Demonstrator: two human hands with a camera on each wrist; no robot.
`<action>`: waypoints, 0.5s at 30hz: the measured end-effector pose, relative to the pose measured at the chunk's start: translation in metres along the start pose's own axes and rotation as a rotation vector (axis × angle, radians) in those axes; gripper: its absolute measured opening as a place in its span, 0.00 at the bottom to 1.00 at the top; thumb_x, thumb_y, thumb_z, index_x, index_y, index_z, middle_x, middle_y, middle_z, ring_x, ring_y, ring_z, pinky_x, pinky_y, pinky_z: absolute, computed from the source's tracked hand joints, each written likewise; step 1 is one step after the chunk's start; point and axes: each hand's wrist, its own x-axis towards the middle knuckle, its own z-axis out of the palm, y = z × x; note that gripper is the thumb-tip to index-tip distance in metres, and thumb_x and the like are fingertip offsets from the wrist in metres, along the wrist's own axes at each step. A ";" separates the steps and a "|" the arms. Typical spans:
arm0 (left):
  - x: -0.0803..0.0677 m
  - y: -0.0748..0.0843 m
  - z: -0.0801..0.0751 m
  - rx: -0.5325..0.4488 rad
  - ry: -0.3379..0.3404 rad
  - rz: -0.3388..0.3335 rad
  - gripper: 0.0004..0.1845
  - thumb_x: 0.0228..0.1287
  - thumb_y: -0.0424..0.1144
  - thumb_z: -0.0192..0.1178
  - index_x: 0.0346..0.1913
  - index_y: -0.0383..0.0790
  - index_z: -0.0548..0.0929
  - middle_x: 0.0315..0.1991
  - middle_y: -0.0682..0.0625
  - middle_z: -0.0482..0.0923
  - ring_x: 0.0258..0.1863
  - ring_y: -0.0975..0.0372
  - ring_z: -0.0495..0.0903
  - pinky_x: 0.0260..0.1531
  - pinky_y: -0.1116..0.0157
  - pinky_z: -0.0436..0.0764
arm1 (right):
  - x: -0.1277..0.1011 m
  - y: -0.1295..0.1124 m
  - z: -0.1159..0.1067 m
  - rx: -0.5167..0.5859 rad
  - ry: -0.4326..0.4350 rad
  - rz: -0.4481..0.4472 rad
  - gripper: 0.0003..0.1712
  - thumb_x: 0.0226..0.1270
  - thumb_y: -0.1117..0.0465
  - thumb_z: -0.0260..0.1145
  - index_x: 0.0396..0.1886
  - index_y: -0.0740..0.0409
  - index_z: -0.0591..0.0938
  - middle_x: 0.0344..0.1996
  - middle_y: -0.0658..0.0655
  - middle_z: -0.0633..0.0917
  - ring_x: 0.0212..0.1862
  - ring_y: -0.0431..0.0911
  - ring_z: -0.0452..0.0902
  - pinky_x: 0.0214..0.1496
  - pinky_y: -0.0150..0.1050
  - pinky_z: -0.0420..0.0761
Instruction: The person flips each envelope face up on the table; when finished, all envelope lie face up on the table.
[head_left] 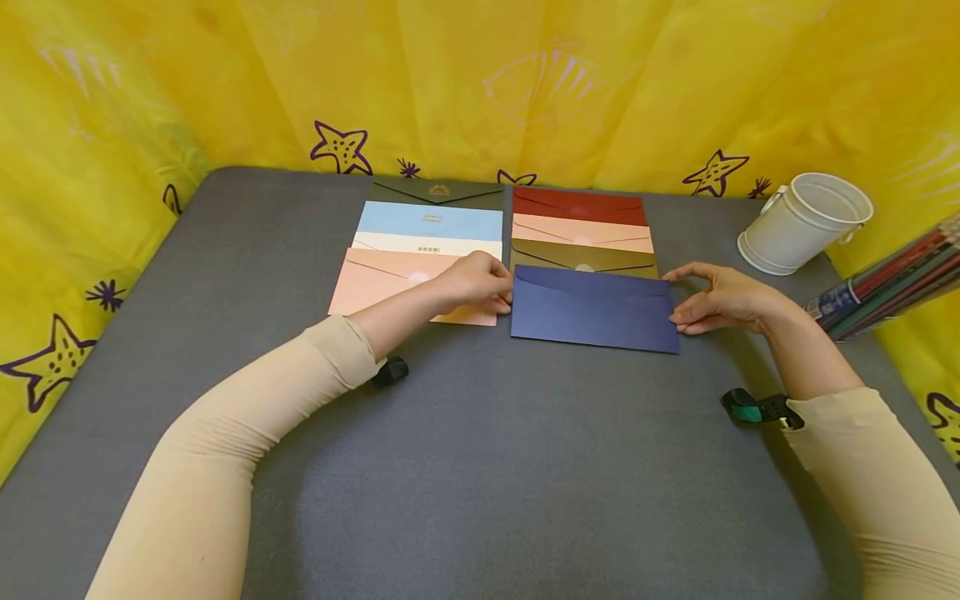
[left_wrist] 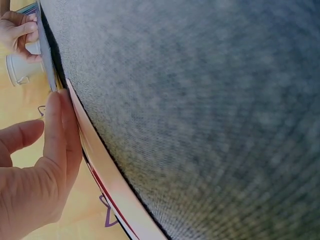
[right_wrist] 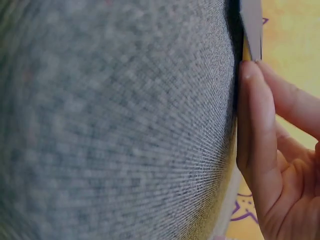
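on the table, both hands seemingly steady the navy envelope.

Makeshift recording booth: grey table enclosed by yellow starfish-print curtain.

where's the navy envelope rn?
Head view: the navy envelope lies flat on the grey table, front of the right-hand stack, overlapping the olive envelope, with the left hand and right hand at its ends.
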 end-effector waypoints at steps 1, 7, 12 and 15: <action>0.000 0.000 0.000 0.008 -0.008 0.000 0.16 0.73 0.31 0.50 0.56 0.25 0.79 0.37 0.43 0.79 0.25 0.67 0.82 0.35 0.73 0.87 | 0.000 0.000 0.000 -0.006 0.004 0.001 0.39 0.66 0.71 0.64 0.71 0.56 0.55 0.29 0.49 0.87 0.33 0.38 0.86 0.39 0.35 0.89; -0.002 0.001 -0.002 0.020 -0.038 0.004 0.16 0.74 0.32 0.49 0.55 0.25 0.79 0.38 0.42 0.79 0.27 0.66 0.83 0.38 0.71 0.88 | -0.001 -0.002 0.003 -0.037 0.017 -0.007 0.40 0.66 0.72 0.64 0.72 0.59 0.54 0.29 0.49 0.87 0.33 0.38 0.86 0.39 0.35 0.89; -0.002 0.000 -0.003 0.020 -0.054 0.010 0.16 0.75 0.32 0.48 0.56 0.25 0.79 0.39 0.42 0.79 0.28 0.65 0.83 0.39 0.70 0.88 | 0.000 -0.004 0.004 -0.094 0.036 -0.013 0.40 0.68 0.72 0.62 0.73 0.65 0.52 0.31 0.50 0.88 0.35 0.39 0.87 0.40 0.36 0.89; -0.002 0.000 -0.004 0.023 -0.058 0.013 0.16 0.75 0.32 0.48 0.57 0.26 0.78 0.41 0.40 0.80 0.29 0.65 0.84 0.40 0.69 0.88 | 0.002 -0.004 0.005 -0.129 0.059 -0.012 0.36 0.68 0.71 0.63 0.69 0.69 0.55 0.31 0.49 0.89 0.34 0.39 0.87 0.39 0.36 0.89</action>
